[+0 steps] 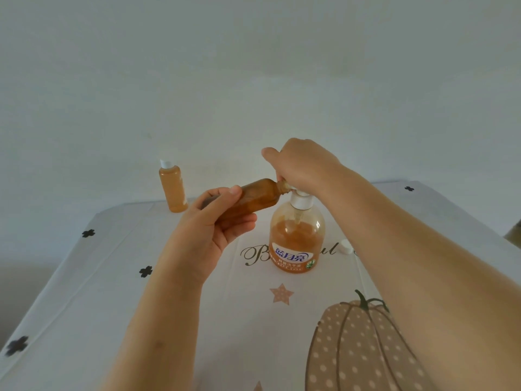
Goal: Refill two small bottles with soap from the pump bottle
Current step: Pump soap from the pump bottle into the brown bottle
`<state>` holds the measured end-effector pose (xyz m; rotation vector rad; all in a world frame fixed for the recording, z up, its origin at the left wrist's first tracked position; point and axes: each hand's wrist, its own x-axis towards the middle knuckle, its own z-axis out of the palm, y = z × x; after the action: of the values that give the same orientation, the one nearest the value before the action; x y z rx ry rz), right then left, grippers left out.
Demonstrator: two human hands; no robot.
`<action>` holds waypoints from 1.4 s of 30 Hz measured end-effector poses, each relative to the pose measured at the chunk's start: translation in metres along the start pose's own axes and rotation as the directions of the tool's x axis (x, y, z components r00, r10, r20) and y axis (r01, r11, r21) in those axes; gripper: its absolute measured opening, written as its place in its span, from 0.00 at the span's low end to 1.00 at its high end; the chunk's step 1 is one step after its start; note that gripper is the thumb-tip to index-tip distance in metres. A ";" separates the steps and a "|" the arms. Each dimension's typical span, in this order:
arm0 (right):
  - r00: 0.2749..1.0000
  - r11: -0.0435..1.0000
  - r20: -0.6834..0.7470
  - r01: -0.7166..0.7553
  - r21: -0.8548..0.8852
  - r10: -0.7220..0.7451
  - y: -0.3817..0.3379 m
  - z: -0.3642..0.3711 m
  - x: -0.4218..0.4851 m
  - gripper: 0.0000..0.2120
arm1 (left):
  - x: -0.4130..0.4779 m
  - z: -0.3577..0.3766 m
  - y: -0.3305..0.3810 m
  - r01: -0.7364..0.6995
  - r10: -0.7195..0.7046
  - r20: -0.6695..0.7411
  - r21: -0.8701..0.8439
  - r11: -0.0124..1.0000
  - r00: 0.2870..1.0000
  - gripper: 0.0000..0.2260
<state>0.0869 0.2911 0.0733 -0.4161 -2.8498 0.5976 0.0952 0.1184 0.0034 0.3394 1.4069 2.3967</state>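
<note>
The pump bottle (296,238) stands mid-table, about half full of orange soap, with a white collar and a blue label. My right hand (304,166) covers its pump head from above, fingers curled around it; the head and spout are hidden. My left hand (217,221) grips an uncapped small amber bottle (253,197), tilted almost level, with its open neck right at the hidden spout under my right hand. A second small bottle (172,189), capped in white and full of orange soap, stands upright at the far left.
A loose white cap (345,246) lies on the table right of the pump bottle. The table (93,292) wears a white cloth printed with a pumpkin, stars and black clovers. A pale wall rises behind the far edge.
</note>
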 end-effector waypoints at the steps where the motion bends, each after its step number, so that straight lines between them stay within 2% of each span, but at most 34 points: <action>1: 1.000 1.000 -0.008 -0.010 -0.005 0.010 0.001 0.002 0.001 0.24 | 0.001 -0.002 0.000 0.008 -0.008 -0.003 0.002 1.000 1.000 0.12; 9: 0.999 1.000 -0.035 -0.010 -0.016 0.010 0.003 0.004 -0.001 0.28 | 0.001 -0.006 -0.002 -0.031 0.031 0.047 -0.013 0.999 0.998 0.09; 17: 0.999 1.000 -0.045 -0.018 -0.010 0.018 -0.001 -0.004 -0.001 0.25 | -0.001 -0.005 -0.001 -0.045 0.048 0.069 -0.038 0.998 0.996 0.08; 20: 0.999 0.998 -0.044 0.017 -0.062 -0.020 -0.003 -0.012 0.000 0.24 | -0.004 -0.003 -0.001 -0.050 0.055 0.082 -0.061 0.997 0.995 0.07; 34: 1.000 0.993 -0.009 0.007 -0.121 -0.009 -0.006 -0.002 0.001 0.20 | 0.000 -0.006 -0.010 0.025 -0.014 0.079 -0.139 0.990 0.997 0.06; 42: 1.000 0.997 -0.015 -0.011 -0.074 0.010 -0.005 0.000 0.001 0.20 | 0.004 -0.009 -0.014 0.049 -0.036 0.078 -0.170 0.984 0.996 0.06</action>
<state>0.0852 0.2869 0.0756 -0.4455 -2.8647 0.4894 0.0909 0.1195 -0.0133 0.3471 1.1534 2.4227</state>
